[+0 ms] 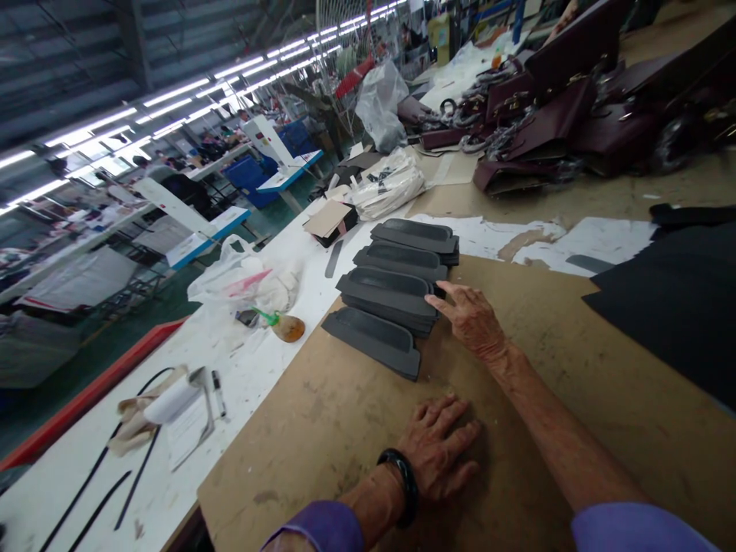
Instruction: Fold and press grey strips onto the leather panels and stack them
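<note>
Several stacks of dark grey, flat cut pieces lie in a slanting row on the brown board (322, 429). The nearest stack (371, 337) is low, and the one behind it (388, 295) is thicker. My right hand (470, 318) is at the right end of that thicker stack, its thumb and forefinger apart by the edge; whether they touch it I cannot tell. My left hand (440, 448), with a black bracelet (405, 483) at the wrist, rests palm down on the board with its fingers spread. It holds nothing.
A bottle (286, 327) with a green nozzle lies on the white table at left, near a plastic bag (230, 276), a notepad (184, 418) and a marker (218, 392). Dark red bags (552, 123) are heaped at the back right. Black sheets (678, 299) lie at right.
</note>
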The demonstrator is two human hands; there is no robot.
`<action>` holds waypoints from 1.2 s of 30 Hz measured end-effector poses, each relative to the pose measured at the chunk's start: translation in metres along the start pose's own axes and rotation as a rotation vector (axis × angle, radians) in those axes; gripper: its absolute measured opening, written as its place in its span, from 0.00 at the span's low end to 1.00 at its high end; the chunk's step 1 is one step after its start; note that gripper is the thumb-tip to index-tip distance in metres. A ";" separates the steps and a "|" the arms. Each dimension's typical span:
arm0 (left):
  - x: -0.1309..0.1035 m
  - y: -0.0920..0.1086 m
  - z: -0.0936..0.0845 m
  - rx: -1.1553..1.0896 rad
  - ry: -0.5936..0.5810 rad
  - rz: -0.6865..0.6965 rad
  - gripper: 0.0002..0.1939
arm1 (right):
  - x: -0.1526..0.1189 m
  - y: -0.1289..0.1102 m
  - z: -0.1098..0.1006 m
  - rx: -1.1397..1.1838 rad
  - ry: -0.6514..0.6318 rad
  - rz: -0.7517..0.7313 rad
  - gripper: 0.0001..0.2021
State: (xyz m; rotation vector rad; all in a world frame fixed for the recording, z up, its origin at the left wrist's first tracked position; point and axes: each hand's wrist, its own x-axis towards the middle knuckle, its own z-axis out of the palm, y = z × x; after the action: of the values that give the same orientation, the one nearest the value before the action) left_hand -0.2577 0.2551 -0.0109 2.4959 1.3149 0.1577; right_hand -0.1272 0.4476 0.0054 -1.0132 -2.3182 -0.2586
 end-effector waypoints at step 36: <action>-0.001 0.003 0.010 -0.059 0.099 -0.022 0.27 | 0.012 -0.032 -0.030 0.062 -0.048 0.126 0.17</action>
State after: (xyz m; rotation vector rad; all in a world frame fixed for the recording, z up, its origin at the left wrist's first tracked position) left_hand -0.2532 0.2501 -0.0195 2.4512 1.3556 0.3136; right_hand -0.1435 0.4211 0.0388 -1.1404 -2.2789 -0.1133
